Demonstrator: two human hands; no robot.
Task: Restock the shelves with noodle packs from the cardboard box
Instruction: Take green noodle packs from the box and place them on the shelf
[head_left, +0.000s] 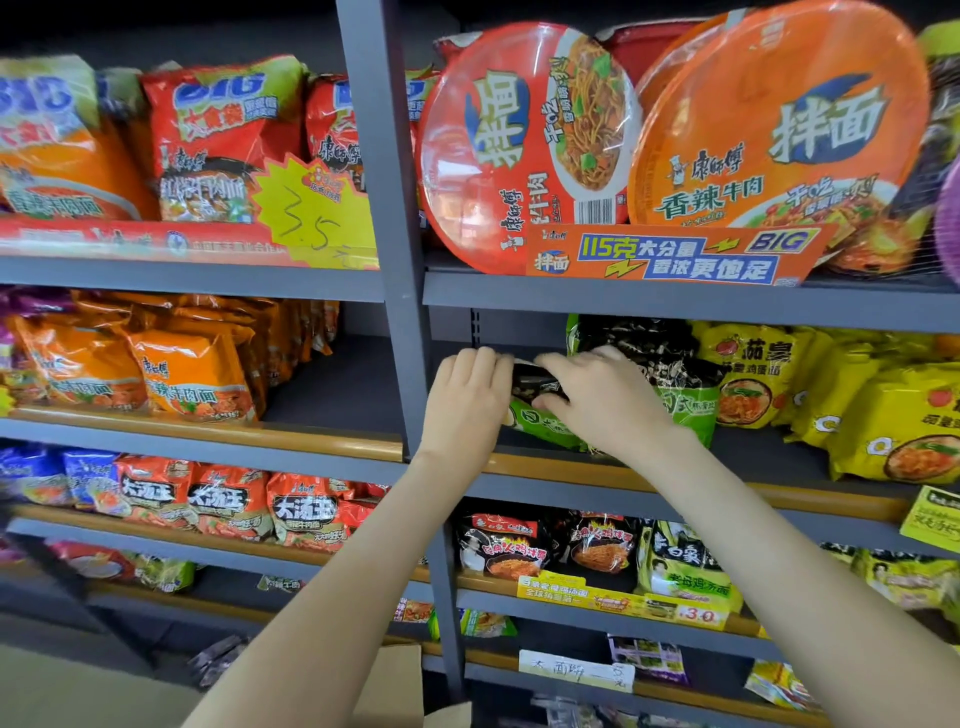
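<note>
Noodle pack (539, 422) on the shelf (524, 463) between left hand (470, 397) and right hand (605, 402), both in a grip on it

Hands in view: 2, left hand (470, 395) and right hand (597, 400). Green-and-black packs: 2 countable, front pack (545, 426) and standing pack (660, 364). Round bowls facing out, top shelf: 2, red bowl (519, 150) and orange bowl (779, 119); those behind cannot be counted. Red packs (228, 499), lower left: 3. Black packs (501, 545), lower right: 2. Orange packs (192, 379), front row: 2; rows behind uncountable. Yellow packs (753, 374): at least 3. Cardboard box (397, 675): 1. Handwritten price tags: 2, starburst tag (311, 208) and white tag (576, 670).
</note>
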